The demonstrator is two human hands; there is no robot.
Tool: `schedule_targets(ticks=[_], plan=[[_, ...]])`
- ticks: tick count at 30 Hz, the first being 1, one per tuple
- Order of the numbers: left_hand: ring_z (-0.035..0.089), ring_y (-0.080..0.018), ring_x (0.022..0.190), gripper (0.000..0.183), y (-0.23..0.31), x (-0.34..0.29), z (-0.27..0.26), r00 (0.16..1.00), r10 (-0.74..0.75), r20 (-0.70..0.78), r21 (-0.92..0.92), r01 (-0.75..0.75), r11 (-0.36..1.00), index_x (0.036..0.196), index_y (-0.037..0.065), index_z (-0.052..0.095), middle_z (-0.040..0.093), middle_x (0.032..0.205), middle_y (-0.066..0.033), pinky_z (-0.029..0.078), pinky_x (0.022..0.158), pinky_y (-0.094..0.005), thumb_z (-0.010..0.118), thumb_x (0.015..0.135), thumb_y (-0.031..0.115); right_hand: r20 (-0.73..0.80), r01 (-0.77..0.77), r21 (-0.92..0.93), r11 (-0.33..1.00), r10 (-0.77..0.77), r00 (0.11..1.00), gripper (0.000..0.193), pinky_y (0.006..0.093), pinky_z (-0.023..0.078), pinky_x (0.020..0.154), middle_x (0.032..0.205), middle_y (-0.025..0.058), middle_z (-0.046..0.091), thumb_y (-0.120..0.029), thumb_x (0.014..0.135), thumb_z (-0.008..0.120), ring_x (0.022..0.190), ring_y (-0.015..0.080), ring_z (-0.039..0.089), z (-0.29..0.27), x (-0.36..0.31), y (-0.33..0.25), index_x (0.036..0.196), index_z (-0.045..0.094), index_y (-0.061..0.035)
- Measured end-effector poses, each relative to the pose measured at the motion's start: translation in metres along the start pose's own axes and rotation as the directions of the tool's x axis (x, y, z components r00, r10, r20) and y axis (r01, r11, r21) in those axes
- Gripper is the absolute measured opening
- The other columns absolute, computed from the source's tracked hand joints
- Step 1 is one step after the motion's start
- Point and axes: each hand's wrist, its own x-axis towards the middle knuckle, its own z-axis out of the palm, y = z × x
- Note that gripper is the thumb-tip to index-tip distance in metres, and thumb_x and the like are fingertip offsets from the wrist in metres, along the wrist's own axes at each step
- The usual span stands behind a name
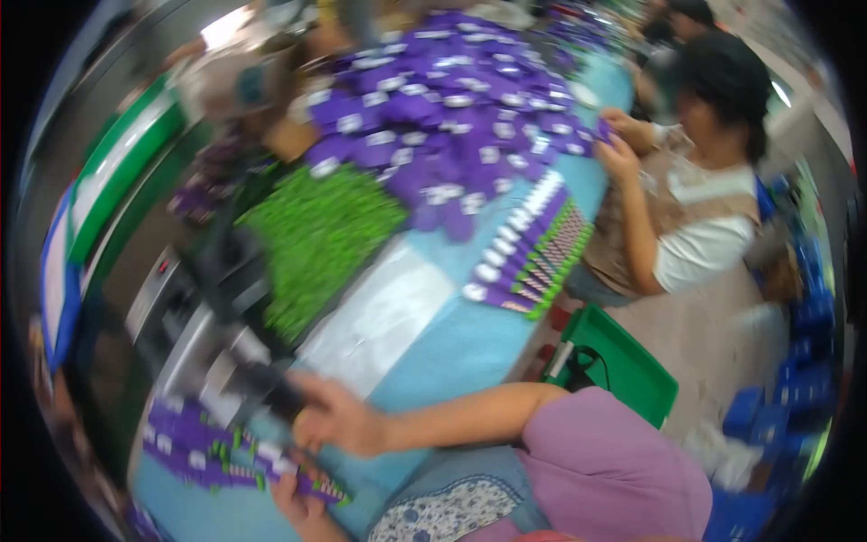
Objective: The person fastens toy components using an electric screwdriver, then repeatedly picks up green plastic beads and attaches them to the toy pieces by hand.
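Note:
At the near left of the table, my left hand point(300, 504) is closed on the edge of a purple piece with green and pinkish trim point(323, 485). My right hand point(348, 417) is just above it, fingers curled by the end of a black cylinder point(271, 384) on a metal machine point(194, 348). Blur hides what, if anything, those fingers hold. More purple pieces with green parts and white spots point(185, 443) lie overlapped left of my hands.
A heap of small green pieces point(325, 235) and a big heap of purple pieces point(452, 99) cover the far table. A neat row of purple-and-green pieces point(533, 248) lies before a seated co-worker point(686, 172). A green bin point(623, 361) and blue boxes point(781, 406) stand at right.

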Motion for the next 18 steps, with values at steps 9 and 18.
schedule_targets(ticks=[9,18], plan=[[0.063,-0.0181,0.075,0.03,0.018,-0.03,0.085,0.912,-0.147,-0.384,-0.242,0.054,0.969,0.11,0.006,0.051,0.064,0.095,-0.0104,0.054,0.062,-0.0327,0.067,0.084,0.004,0.019,0.268,-0.273,0.924,-0.274,0.962,0.088,0.0272,0.046,0.053,0.071,0.0101,0.057,-0.079,0.08,0.041,0.057,0.0171,0.056,0.049,0.039,-0.04,0.12,0.041,-0.0002],[0.066,-0.0218,0.083,0.038,0.029,-0.025,0.093,0.932,-0.145,-0.332,-0.189,0.085,0.978,0.115,0.005,0.047,0.063,0.102,-0.0132,0.056,0.068,-0.0345,0.067,0.084,0.001,0.207,0.372,-0.076,0.925,-0.35,0.914,0.091,0.0322,0.045,0.054,0.072,0.0165,0.059,-0.084,0.074,0.043,0.057,0.0233,0.054,0.095,0.097,-0.026,0.116,0.045,-0.0026]])
